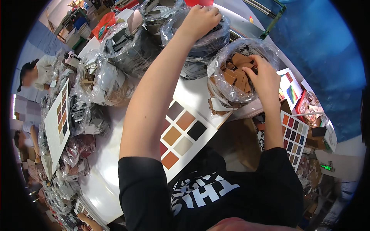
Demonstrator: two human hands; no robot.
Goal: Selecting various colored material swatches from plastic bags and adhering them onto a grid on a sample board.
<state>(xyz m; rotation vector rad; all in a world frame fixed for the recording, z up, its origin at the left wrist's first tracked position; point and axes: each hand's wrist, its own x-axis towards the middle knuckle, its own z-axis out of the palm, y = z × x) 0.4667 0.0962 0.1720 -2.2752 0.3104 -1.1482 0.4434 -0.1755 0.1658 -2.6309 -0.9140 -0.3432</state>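
Observation:
My left hand (200,20) reaches far across the table into a clear plastic bag of dark grey swatches (216,36), fingers curled down into it. My right hand (262,75) is inside another clear bag (227,82) full of brown swatch pieces (237,63), fingers closed on some of them. Between my arms a white sample card (185,133) with brown, tan, orange and black squares lies on the white table (108,169). What the left fingers grip is hidden.
Several more clear bags of grey and beige swatches (127,48) crowd the far and left side. Another swatch card (59,115) leans at the left, one more (293,136) at the right. A person (36,73) sits at far left. Blue floor lies beyond the table.

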